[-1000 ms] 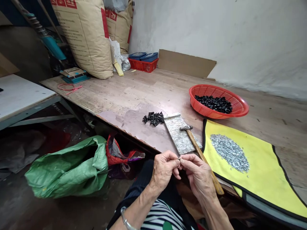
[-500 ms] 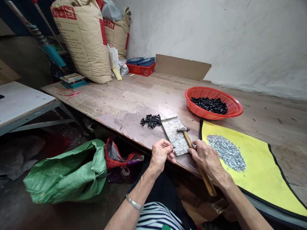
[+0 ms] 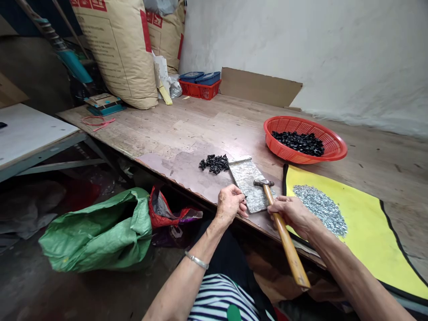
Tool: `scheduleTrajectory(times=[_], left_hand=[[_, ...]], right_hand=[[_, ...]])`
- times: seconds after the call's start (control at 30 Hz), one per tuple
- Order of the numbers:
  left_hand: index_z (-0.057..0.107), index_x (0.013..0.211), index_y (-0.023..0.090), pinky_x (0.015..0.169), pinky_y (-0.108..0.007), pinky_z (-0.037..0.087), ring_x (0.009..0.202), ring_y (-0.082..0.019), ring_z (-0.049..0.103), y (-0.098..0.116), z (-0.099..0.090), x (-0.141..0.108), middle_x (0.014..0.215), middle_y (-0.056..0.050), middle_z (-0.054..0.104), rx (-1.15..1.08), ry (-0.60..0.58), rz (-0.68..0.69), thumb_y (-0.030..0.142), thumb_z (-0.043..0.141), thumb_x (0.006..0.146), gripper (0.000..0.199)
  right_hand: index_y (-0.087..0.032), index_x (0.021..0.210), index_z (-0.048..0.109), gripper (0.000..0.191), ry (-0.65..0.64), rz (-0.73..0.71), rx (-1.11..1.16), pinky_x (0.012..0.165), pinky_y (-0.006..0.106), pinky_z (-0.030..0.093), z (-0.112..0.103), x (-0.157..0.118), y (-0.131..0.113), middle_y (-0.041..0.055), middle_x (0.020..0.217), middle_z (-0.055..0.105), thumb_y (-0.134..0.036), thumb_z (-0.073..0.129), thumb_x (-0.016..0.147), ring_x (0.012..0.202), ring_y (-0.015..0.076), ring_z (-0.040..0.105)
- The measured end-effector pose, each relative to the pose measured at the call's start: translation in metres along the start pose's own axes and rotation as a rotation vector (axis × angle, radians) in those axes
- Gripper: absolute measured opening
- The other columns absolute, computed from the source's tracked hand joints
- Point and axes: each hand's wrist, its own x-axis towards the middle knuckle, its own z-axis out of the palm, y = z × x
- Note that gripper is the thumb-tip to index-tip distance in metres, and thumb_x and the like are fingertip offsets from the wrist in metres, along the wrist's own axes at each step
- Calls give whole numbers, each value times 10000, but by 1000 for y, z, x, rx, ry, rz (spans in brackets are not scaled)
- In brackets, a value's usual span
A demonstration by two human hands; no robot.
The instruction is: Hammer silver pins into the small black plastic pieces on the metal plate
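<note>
Gripping the wooden-handled hammer (image 3: 286, 238) near its head, the right hand (image 3: 291, 214) is nearer its slanting handle; the head lies over the grey slab (image 3: 249, 178), whose left edge adjoins the left hand (image 3: 230, 203), pinching a small black piece (image 3: 245, 195).

wall (image 3: 334, 53): pale, scuffed, upper right | wood-grain worktop (image 3: 187, 122): across centre | white-topped table (image 3: 30, 129): at left edge | floor (image 3: 30, 285): dark, lower left | light: soft sheen on worktop mid-frame, left side dimmer

Slab (image 3: 250, 185) between parts pile (image 3: 216, 164) and cloth (image 3: 366, 238), basket (image 3: 294, 156) behind cloth.
</note>
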Motion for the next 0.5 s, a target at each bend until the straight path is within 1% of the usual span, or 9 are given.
scheduleTrajectory(times=[0.07, 0.1, 0.17, 0.23, 0.27, 0.3, 0.37, 0.43, 0.5], left_hand=[[465, 660, 151, 287, -244, 465, 320, -110, 502, -1, -1, 0, 475, 26, 539, 2, -4, -1, 124, 578, 646, 117], [466, 661, 152, 293, -244, 470, 323, -110, 507, -1, -1, 0, 474, 27, 541, 3, -5, -1, 121, 581, 636, 122], [466, 663, 153, 303, -245, 481, 330, -113, 516, -2, -1, -1, 473, 29, 546, 5, -2, 2, 102, 574, 615, 129], [465, 655, 153, 304, -239, 481, 329, -111, 516, -2, -1, -1, 463, 33, 541, 9, 8, 9, 83, 558, 601, 129], [464, 648, 153, 302, -231, 477, 324, -109, 511, -2, 0, -2, 455, 35, 535, 13, 16, 13, 79, 554, 597, 128], [462, 642, 154, 298, -222, 470, 317, -106, 506, -2, 1, -2, 445, 39, 527, 17, 24, 15, 79, 554, 595, 127], [459, 637, 154, 293, -206, 459, 306, -101, 497, -3, 2, -2, 428, 44, 514, 22, 34, 19, 80, 555, 596, 128], [458, 636, 154, 296, -205, 459, 308, -101, 498, -3, 2, -2, 425, 44, 513, 22, 40, 22, 75, 546, 597, 125], [456, 628, 151, 303, -213, 466, 317, -104, 505, -4, 2, -1, 431, 39, 519, 20, 47, 26, 64, 535, 598, 121]], right_hand=[[-188, 678, 436, 187, -62, 23, 156, 440, 252, 375, 7, -14, 3, 18, 627, 510, -319, 542, 598, 481, 107, 428], [-181, 701, 450, 212, -84, 43, 246, 413, 235, 351, 10, -21, 6, 9, 624, 495, -325, 563, 592, 457, 90, 393], [-166, 739, 489, 266, -84, 95, 429, 357, 191, 249, 16, -32, 13, -25, 584, 445, -345, 620, 592, 410, 55, 295], [-165, 755, 518, 301, -28, 122, 506, 337, 173, 170, 21, -40, 20, -45, 553, 423, -401, 650, 623, 383, 41, 238], [-169, 756, 529, 310, 15, 98, 467, 333, 176, 170, 22, -42, 22, -47, 544, 427, -437, 641, 649, 376, 45, 245], [-174, 755, 541, 312, 62, 40, 369, 334, 186, 196, 24, -43, 24, -45, 534, 433, -466, 617, 675, 374, 56, 272], [-181, 767, 574, 292, 172, -130, 116, 368, 217, 282, 25, -44, 24, -36, 509, 452, -466, 570, 704, 394, 92, 358], [-181, 820, 614, 290, 305, -301, -110, 431, 250, 356, 24, -47, 19, -16, 506, 497, -438, 524, 723, 436, 131, 441], [-179, 893, 640, 324, 455, -435, -259, 481, 272, 392, 24, -52, 11, 11, 555, 564, -425, 471, 765, 463, 154, 491]])
